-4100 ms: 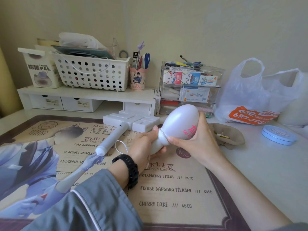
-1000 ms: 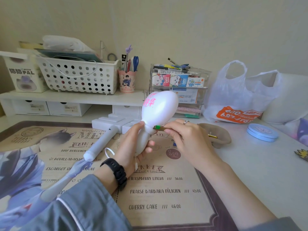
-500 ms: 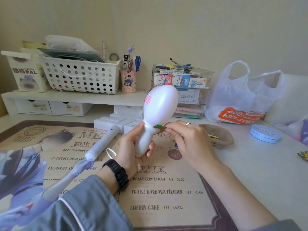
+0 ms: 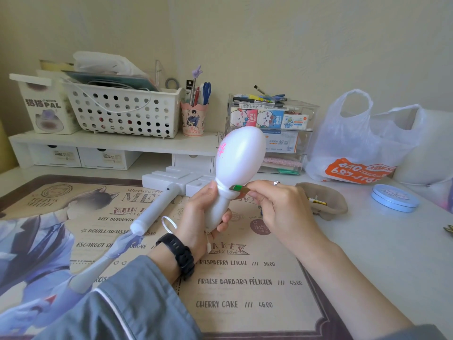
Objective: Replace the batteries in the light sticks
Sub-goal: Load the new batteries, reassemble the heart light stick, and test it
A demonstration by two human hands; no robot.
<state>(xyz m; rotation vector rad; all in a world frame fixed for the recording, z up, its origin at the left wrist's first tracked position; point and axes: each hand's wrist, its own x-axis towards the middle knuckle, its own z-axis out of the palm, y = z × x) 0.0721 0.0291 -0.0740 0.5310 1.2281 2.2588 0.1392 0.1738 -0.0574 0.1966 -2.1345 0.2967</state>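
While left hand (image 4: 197, 214) grips stick (image 4: 239, 153), right (image 4: 278, 209) pinches battery (image 4: 238, 188).

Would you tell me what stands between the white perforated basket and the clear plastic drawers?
A pink pen cup with blue scissors, shown in the head view.

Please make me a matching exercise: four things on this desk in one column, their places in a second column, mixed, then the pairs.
1. egg-shaped light stick
2. long light stick
3. green-tipped tool
4. blue tin

A. lying on the mat
B. pinched by the right hand
C. on the bare table
D. gripped by the left hand

Pairs: 1-D, 2-A, 3-B, 4-C
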